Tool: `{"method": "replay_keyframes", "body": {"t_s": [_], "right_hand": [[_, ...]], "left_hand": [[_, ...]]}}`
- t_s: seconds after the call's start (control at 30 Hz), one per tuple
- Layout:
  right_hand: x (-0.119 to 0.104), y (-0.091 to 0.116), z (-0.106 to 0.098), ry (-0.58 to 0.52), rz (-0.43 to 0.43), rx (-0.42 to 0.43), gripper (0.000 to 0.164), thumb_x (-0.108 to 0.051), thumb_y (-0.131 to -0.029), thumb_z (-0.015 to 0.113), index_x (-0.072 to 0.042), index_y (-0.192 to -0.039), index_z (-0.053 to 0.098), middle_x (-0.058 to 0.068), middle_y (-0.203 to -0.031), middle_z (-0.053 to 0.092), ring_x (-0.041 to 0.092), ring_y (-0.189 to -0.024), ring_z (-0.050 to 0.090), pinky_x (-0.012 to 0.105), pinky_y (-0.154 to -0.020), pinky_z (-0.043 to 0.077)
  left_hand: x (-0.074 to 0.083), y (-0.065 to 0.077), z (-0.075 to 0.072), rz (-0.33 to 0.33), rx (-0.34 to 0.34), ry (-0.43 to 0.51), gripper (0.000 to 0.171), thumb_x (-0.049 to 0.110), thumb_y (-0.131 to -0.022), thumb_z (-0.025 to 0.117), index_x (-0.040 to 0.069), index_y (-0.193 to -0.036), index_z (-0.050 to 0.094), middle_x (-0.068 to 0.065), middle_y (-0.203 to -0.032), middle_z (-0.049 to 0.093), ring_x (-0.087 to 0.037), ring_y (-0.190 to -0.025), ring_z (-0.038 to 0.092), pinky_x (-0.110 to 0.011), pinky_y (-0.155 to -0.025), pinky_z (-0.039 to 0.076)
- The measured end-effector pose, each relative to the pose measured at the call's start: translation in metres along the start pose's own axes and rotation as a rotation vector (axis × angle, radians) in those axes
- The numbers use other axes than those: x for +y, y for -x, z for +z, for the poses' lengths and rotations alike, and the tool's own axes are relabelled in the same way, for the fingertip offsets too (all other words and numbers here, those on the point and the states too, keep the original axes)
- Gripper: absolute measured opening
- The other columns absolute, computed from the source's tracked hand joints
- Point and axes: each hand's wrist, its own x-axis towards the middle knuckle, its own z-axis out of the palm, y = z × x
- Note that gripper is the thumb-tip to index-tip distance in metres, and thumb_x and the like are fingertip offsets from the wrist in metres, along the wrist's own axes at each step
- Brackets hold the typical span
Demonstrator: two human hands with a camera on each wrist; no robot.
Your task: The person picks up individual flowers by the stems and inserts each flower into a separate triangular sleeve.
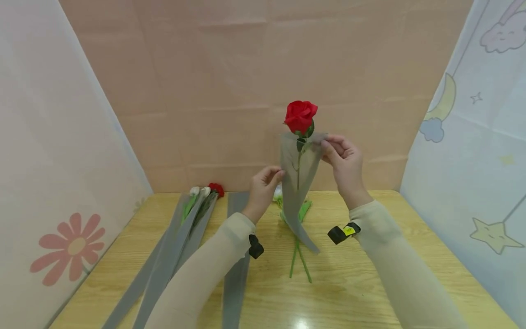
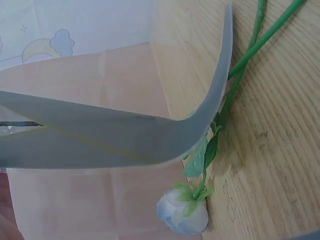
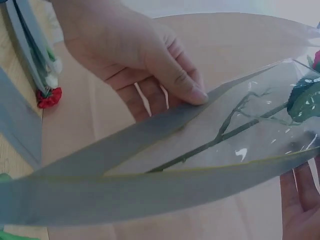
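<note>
A red rose [image 1: 300, 117] stands upright in a clear-fronted grey wrapping sleeve [image 1: 292, 201], its bloom above the top edge and the sleeve's lower tip curling right. My left hand [image 1: 261, 191] pinches the left edge of the sleeve. Higher up, my right hand [image 1: 346, 163] pinches its top right corner between thumb and fingers. Through the clear film in the right wrist view runs the rose's thin stem [image 3: 210, 144]. Behind the sleeve, partly hidden, a white flower [image 2: 184, 212] lies on the table, with crossed green stems [image 1: 302, 262] reaching toward me.
Left on the wooden table [image 1: 349, 283] lie several grey sleeves [image 1: 164, 256] holding white tulips [image 1: 199, 192] and a red flower [image 1: 216, 189]. A flat grey sleeve [image 1: 236, 292] lies beside my left forearm. A pink-beige backdrop [image 1: 197, 91] and printed side curtains surround the table.
</note>
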Motion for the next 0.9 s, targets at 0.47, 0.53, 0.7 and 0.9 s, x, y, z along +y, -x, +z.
{"method": "replay_keyframes", "body": {"t_s": [0.47,0.53,0.7,0.9], "right_hand": [[-0.006,-0.003,0.004,0.013,0.064,-0.001,0.013,-0.007,-0.093,0.063,-0.018,-0.094,0.07,-0.009,-0.088,0.073,0.003,-0.074,0.064,0.018,-0.07,0.053],[-0.003,-0.002,-0.002,0.004,0.091,0.002,0.013,-0.008,-0.094,0.062,-0.018,-0.095,0.069,-0.009,-0.088,0.072,0.004,-0.073,0.064,0.018,-0.071,0.054],[0.01,0.002,-0.026,-0.029,0.122,-0.031,0.012,-0.014,-0.096,0.059,-0.014,-0.106,0.066,-0.004,-0.093,0.071,0.008,-0.081,0.069,0.022,-0.078,0.055],[0.035,0.019,-0.071,0.066,0.271,-0.042,0.022,-0.021,-0.102,0.05,-0.014,-0.121,0.057,-0.006,-0.101,0.072,0.008,-0.092,0.07,0.023,-0.081,0.054]], "left_hand": [[0.005,0.004,0.002,-0.011,-0.05,0.036,0.019,0.018,-0.093,0.062,0.0,-0.095,0.068,-0.018,-0.089,0.069,-0.018,-0.08,0.068,-0.031,-0.078,0.056],[0.004,0.005,0.002,-0.01,-0.042,0.045,0.019,0.017,-0.094,0.061,-0.001,-0.097,0.067,-0.018,-0.091,0.069,-0.011,-0.08,0.066,-0.03,-0.077,0.056],[0.0,0.004,0.002,0.039,-0.002,0.048,0.02,0.016,-0.097,0.058,-0.002,-0.1,0.065,-0.019,-0.094,0.067,-0.009,-0.077,0.059,-0.021,-0.07,0.05],[-0.003,0.002,-0.003,0.064,0.039,0.069,0.022,0.016,-0.097,0.057,-0.005,-0.101,0.064,-0.021,-0.098,0.068,-0.007,-0.085,0.061,-0.017,-0.074,0.048]]}}
